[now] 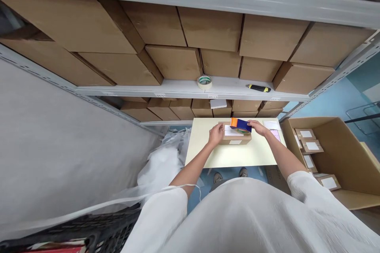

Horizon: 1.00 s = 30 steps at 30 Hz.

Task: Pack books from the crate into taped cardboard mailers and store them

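On the pale tabletop [208, 158] lies a closed cardboard box [234, 137] with white labels on its top and front side. My left hand [216, 134] is at the box's left end, fingers curled against its edge. A blue and orange tape dispenser [240, 124], with a roll of tape showing beneath it, is over the right part of the box top. My right hand [257, 127] grips the dispenser by its right end. Whether the dispenser touches the box I cannot tell.
A phone [275, 134] lies at the table's right side. To the right stands a large open carton [350, 154] with several labelled small boxes. Ahead, a shelf [178, 87] bears boxes, a tape roll [204, 82] and a utility knife [259, 88]. Plastic wrap [163, 162] lies left.
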Each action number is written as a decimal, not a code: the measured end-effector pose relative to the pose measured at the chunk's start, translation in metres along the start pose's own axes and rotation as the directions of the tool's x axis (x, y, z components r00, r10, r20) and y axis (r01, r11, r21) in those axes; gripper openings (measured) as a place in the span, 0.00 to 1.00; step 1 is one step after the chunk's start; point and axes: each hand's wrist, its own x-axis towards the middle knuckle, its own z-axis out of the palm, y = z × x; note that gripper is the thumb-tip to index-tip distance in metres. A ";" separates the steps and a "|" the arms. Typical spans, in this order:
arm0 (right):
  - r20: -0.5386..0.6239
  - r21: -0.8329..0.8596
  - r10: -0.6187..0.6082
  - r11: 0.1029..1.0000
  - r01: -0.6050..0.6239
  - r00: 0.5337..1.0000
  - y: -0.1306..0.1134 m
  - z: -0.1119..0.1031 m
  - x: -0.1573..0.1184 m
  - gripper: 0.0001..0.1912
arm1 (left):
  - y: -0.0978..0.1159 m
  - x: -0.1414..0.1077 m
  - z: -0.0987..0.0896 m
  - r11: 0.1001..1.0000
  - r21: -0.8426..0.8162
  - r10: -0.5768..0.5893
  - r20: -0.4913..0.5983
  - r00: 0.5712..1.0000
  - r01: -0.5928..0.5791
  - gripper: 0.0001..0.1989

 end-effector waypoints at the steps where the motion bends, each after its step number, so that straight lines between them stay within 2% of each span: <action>1: -0.004 0.019 0.000 1.000 0.000 1.000 -0.001 0.000 0.000 0.18 | 0.004 0.007 -0.002 0.992 -0.115 -0.059 -0.025 0.998 0.056 0.17; 2: -0.012 0.034 -0.005 0.999 0.005 1.000 -0.002 0.000 -0.001 0.19 | 0.009 0.014 -0.003 0.968 -0.222 -0.120 -0.010 0.993 0.115 0.16; 5: -0.014 0.037 -0.045 0.998 0.045 0.999 -0.005 0.001 -0.003 0.24 | 0.024 0.030 -0.004 0.850 -0.432 -0.266 0.140 0.954 0.300 0.16; 7: 0.006 0.008 -0.072 0.997 0.072 0.997 -0.008 0.001 -0.005 0.26 | 0.033 0.035 -0.002 0.794 -0.476 -0.317 0.206 0.926 0.378 0.17; 9: 0.029 -0.043 -0.081 0.996 0.082 0.996 -0.012 0.000 -0.006 0.25 | 0.039 0.037 0.001 0.775 -0.481 -0.344 0.225 0.912 0.411 0.20; 14: 0.052 -0.328 -0.065 0.941 0.079 0.997 -0.022 0.005 -0.006 0.20 | 0.043 0.042 0.007 0.779 -0.475 -0.370 0.179 0.912 0.410 0.24; 19: 0.060 -0.584 -0.063 0.807 0.086 0.996 -0.027 0.021 -0.014 0.19 | 0.039 0.047 0.007 0.788 -0.459 -0.390 0.145 0.909 0.411 0.23; 21: 0.041 -0.666 -0.066 0.742 0.077 0.997 -0.029 0.025 -0.019 0.22 | 0.038 0.048 0.007 0.801 -0.444 -0.384 0.132 0.914 0.401 0.23; 24: 0.051 -0.764 -0.079 0.639 0.090 0.996 -0.034 0.028 -0.023 0.29 | 0.039 0.049 0.007 0.812 -0.440 -0.358 0.141 0.923 0.383 0.24; 26: 0.071 -0.800 -0.084 0.591 0.107 0.994 -0.037 0.028 -0.025 0.26 | 0.040 0.049 0.009 0.812 -0.438 -0.354 0.153 0.923 0.385 0.26; 30: 0.091 -0.798 -0.076 0.590 0.118 0.993 -0.042 0.027 -0.027 0.23 | 0.044 0.048 0.013 0.850 -0.386 -0.334 0.127 0.934 0.357 0.27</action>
